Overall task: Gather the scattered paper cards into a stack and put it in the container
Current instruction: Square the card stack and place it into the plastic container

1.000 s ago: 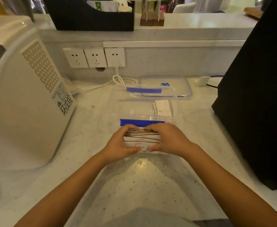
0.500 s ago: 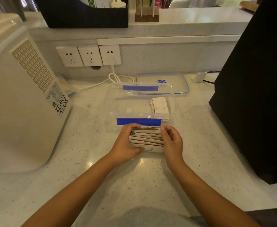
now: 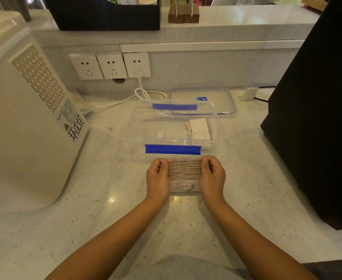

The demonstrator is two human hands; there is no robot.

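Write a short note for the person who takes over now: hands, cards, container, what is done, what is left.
Left hand and right hand press the card stack between them, on edge on the counter, just in front of the container.
Container open; its lid lies behind it. A few cards already lie inside, on the right.
Done: cards gathered and squared.
Left: put the stack inside.

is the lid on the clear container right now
No, the lid lies flat on the counter behind the open container, while both hands hold the card stack in front of it.
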